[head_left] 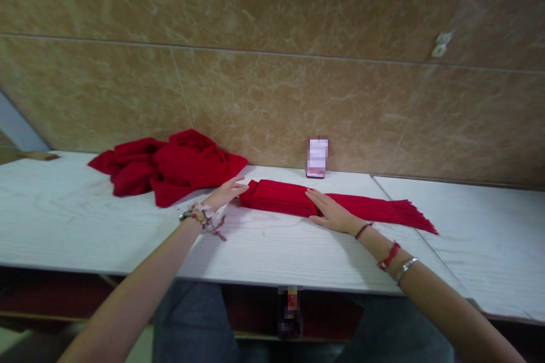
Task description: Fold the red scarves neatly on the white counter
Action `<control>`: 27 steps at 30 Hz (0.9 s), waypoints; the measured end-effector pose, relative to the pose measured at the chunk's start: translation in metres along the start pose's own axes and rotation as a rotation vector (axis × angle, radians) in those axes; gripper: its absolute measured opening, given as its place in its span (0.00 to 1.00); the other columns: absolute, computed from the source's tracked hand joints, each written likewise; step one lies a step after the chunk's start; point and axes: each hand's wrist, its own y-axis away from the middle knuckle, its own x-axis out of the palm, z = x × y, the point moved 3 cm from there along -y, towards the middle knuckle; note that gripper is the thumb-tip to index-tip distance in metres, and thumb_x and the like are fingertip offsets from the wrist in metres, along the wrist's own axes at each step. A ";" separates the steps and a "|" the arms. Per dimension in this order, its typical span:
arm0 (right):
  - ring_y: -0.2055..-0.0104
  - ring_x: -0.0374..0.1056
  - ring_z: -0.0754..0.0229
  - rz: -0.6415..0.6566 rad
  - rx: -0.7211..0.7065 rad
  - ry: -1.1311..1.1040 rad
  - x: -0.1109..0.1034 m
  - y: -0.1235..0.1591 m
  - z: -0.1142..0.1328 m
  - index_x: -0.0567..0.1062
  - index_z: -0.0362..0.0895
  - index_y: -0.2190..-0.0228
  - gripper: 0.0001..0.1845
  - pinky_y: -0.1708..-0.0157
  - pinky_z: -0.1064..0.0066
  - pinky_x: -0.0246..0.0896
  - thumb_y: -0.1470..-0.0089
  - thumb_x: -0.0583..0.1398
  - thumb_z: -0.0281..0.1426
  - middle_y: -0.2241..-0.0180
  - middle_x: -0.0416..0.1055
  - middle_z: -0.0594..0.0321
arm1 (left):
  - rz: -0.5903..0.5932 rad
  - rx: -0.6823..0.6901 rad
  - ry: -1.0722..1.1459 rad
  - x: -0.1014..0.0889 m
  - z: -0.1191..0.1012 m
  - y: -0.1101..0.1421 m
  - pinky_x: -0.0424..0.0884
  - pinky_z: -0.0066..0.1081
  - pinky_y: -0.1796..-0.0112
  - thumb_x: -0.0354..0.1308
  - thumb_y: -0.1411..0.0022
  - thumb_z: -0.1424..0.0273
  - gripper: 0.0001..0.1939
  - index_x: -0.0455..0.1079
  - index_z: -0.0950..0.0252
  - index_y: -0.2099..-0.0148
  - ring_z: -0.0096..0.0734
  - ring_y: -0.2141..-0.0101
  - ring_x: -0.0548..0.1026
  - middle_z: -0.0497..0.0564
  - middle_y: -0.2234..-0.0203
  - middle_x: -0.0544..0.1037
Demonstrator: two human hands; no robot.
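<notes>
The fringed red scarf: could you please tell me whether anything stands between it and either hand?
Nothing visible does: the right hand lies on the fringed red scarf, the left hand is at its left end, and the phone stands behind.

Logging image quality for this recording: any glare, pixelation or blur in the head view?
Head view: pale glare high on the marbled wall; the phone is pixelated, unreadable; the fringed red scarf looks slightly soft; a faint shadow lies beside the left forearm.
</notes>
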 end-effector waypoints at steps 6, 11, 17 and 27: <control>0.37 0.40 0.51 -0.020 0.011 -0.013 0.002 0.004 -0.003 0.46 0.40 0.40 0.38 0.42 0.54 0.43 0.46 0.51 0.45 0.39 0.46 0.48 | -0.035 -0.088 0.060 0.008 -0.006 0.000 0.69 0.33 0.66 0.68 0.64 0.65 0.38 0.61 0.71 0.50 0.35 0.71 0.75 0.48 0.76 0.76; 0.38 0.41 0.48 -0.023 0.060 -0.008 0.000 0.010 -0.009 0.42 0.42 0.39 0.41 0.43 0.52 0.45 0.47 0.52 0.46 0.39 0.46 0.48 | -0.008 -0.081 0.077 0.006 -0.014 0.005 0.69 0.32 0.65 0.67 0.61 0.67 0.38 0.60 0.73 0.48 0.33 0.71 0.75 0.48 0.76 0.76; 0.38 0.42 0.47 0.006 0.086 0.021 -0.002 0.015 -0.010 0.41 0.42 0.39 0.43 0.43 0.51 0.45 0.47 0.51 0.49 0.39 0.45 0.46 | -0.039 -0.068 0.008 0.001 -0.021 0.009 0.69 0.29 0.68 0.66 0.59 0.69 0.33 0.63 0.72 0.50 0.33 0.71 0.75 0.48 0.76 0.75; 0.38 0.43 0.48 0.059 0.085 0.079 0.000 0.018 -0.012 0.46 0.41 0.40 0.39 0.42 0.51 0.43 0.45 0.48 0.49 0.39 0.48 0.50 | -0.203 -0.072 -0.158 -0.047 -0.021 0.016 0.64 0.26 0.74 0.65 0.63 0.69 0.27 0.68 0.71 0.57 0.27 0.77 0.70 0.43 0.82 0.69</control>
